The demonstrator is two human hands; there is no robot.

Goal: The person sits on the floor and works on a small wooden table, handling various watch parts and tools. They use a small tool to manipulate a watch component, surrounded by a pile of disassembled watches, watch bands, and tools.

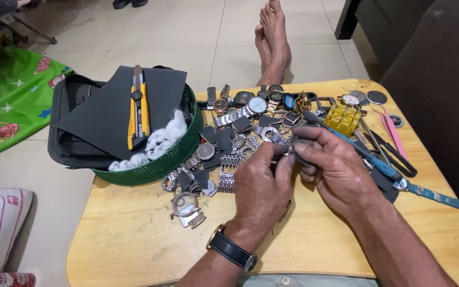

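While both hands meet over the middle of the table, the left hand and right hand pinch a tiny watch part at their fingertips, likely light, stiff, slippery, best gripped by its edges.

Green basket holding yellow utility knife, cotton wool; pink tweezers at table edge.

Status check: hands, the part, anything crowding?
Left hand and right hand pinch a small metal part together. Watch pile close ahead; blue-handled tool lies right.
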